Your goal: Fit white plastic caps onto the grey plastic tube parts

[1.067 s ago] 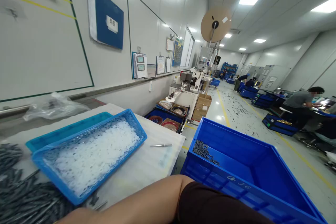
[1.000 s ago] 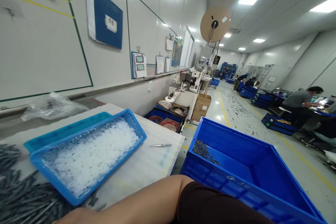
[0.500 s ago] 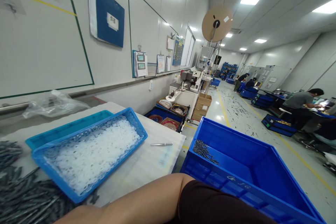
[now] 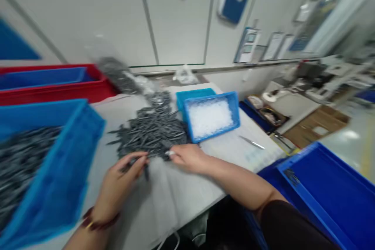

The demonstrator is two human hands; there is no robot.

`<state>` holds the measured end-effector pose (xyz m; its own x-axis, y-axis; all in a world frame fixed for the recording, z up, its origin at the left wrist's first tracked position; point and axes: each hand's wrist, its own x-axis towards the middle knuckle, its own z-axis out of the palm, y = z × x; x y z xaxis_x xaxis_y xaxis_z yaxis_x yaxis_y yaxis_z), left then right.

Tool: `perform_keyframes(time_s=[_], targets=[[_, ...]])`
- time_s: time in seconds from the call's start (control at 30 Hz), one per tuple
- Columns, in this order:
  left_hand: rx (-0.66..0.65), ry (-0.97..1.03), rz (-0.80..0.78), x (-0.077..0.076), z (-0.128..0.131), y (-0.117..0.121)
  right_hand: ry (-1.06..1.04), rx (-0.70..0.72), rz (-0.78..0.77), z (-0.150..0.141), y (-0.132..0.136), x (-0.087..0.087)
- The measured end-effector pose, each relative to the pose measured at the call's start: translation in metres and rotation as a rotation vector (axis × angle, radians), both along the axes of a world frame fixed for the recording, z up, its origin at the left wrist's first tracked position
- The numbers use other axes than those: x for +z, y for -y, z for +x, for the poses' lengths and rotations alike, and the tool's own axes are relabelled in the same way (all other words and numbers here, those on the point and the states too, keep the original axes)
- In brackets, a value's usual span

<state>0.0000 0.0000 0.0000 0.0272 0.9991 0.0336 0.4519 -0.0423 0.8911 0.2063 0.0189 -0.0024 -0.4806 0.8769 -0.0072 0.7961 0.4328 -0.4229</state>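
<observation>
While a light-blue plastic bin (image 4: 63, 179) stood at left, two bare hands met a heap of slim dark-grey parts (image 4: 149, 129) on the worktop (image 4: 155, 207).
The left hand (image 4: 120, 176) pinched dark-grey pieces (image 4: 147, 172) in its fingers; the right hand (image 4: 191, 159) closed its fingers on a blurred whitish piece (image 4: 169, 153), near a blue rectangular tray (image 4: 215, 137).
</observation>
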Motion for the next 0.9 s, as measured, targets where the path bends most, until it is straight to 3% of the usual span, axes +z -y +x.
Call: perform_keyframes(time_s=[0.13,0.33,0.53,0.77,0.9], targets=[[0.010,0.155,-0.026,-0.007,-0.002,-0.002,-0.056,0.057,0.017,-0.001,0.000,0.004],[-0.063,0.211,0.006,-0.009,0.001,0.000,-0.112,0.086,0.018,-0.004,0.005,0.008],[-0.110,0.057,0.127,-0.007,0.001,0.002,-0.090,0.089,0.001,-0.004,0.005,0.009],[-0.287,-0.138,0.314,-0.021,0.001,0.003,0.146,0.108,0.036,-0.009,0.008,0.010],[-0.313,-0.203,0.337,-0.022,0.000,0.003,0.227,0.106,0.056,-0.011,0.009,0.009]])
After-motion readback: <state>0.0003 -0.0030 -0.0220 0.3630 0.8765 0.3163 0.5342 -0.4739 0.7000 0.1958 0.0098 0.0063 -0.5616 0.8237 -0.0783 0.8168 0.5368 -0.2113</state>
